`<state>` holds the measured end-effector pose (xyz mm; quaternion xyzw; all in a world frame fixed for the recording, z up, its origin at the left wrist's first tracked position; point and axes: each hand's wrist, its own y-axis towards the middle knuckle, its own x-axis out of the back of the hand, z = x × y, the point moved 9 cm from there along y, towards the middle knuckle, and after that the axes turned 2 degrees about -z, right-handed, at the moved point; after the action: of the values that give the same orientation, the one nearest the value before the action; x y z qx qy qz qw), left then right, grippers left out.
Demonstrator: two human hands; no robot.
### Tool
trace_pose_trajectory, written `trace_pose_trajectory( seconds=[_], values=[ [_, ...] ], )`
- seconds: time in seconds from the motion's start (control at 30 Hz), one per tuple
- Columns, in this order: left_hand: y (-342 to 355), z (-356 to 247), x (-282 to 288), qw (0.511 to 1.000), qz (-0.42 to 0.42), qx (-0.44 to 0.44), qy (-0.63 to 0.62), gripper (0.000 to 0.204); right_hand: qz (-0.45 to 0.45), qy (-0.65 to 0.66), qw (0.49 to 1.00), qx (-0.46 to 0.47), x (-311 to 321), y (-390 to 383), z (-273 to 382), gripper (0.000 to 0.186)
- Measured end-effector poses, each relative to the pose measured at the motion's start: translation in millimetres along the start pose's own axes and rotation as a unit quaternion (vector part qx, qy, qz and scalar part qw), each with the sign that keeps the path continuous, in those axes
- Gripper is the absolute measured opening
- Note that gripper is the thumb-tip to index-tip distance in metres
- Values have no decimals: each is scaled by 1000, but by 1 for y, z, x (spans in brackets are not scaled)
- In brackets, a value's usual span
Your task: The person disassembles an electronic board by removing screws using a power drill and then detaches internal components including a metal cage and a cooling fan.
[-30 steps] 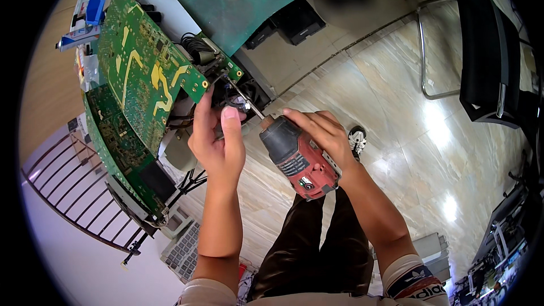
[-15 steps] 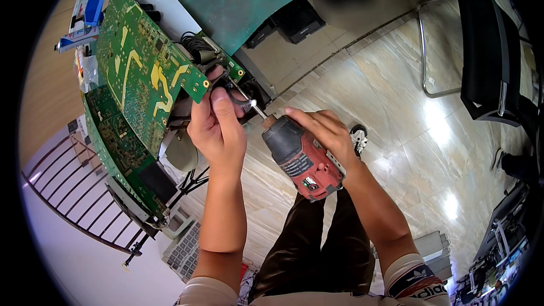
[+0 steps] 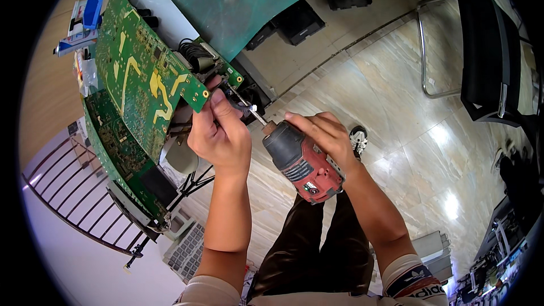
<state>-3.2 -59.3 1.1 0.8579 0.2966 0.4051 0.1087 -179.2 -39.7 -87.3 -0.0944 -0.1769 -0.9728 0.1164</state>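
A red and black cordless screwdriver (image 3: 300,161) lies in my right hand (image 3: 324,136), its long bit (image 3: 246,105) pointing up and left toward the edge of a green circuit board (image 3: 141,76). My left hand (image 3: 220,131) is closed beside the bit, fingers at the board's lower corner and at the black parts and wires (image 3: 195,56) behind it. A second, darker green board (image 3: 122,156) hangs below the first. Whether my left hand holds the board or a small part is not clear.
A green mat (image 3: 249,0) covers the bench edge above. Black boxes (image 3: 297,20) sit on the tiled floor (image 3: 396,113). A black chair with a metal frame (image 3: 481,51) stands at the right. A metal railing (image 3: 62,204) and a grey keyboard-like unit (image 3: 184,249) lie lower left.
The screwdriver bit has moved up toward the board's corner. My left hand has shifted slightly up along the board edge, its fingers closing near the bit.
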Motion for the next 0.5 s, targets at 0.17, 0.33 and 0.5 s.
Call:
trace_pose_trajectory(
  seconds=[0.17, 0.33, 0.5],
  values=[
    [-2, -2, -1, 1000, -19, 7, 11, 18, 7, -33, 999, 12, 2, 1, 5, 62],
    [-1, -1, -3, 1000, -17, 11, -6, 19, -26, -11, 999, 16, 1, 2, 0, 61],
    [2, 0, -2, 1000, -13, 5, -14, 19, -36, -10, 999, 12, 6, 3, 6, 62]
  ],
)
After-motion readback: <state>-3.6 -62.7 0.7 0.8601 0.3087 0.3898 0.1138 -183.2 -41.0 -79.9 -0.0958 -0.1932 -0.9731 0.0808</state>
